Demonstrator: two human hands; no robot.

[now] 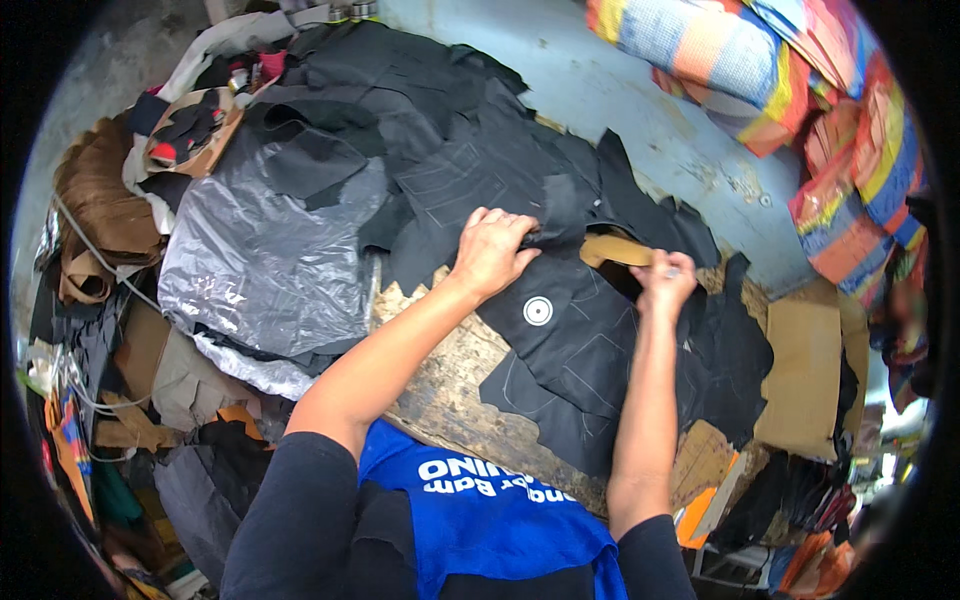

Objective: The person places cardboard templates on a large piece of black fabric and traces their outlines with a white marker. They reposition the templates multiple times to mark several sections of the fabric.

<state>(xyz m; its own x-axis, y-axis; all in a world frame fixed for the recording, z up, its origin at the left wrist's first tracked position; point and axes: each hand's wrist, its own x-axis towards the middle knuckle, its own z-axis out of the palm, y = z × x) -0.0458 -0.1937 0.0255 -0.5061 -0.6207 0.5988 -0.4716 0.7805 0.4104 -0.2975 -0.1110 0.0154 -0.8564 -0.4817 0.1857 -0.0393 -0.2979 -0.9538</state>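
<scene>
My left hand (492,252) is closed on a fold of a black leather-like sheet (570,345) and lifts its edge slightly. Thin pale outlines of shapes are drawn across the sheet, and a white round disc with a dark centre (538,311) lies on it. My right hand (665,285) is pinched shut at the right end of a tan curved cardboard piece (612,249). What sits between those fingers is too small to make out. A dark gap shows below the cardboard piece, next to the right hand.
A worn wooden board (450,375) lies under the sheets. Black scraps (400,90) are heaped at the back, beside a clear plastic bag (270,260). Brown rolled material (105,200) stands at left, cardboard (800,370) at right, and striped woven sacks (700,50) at back right.
</scene>
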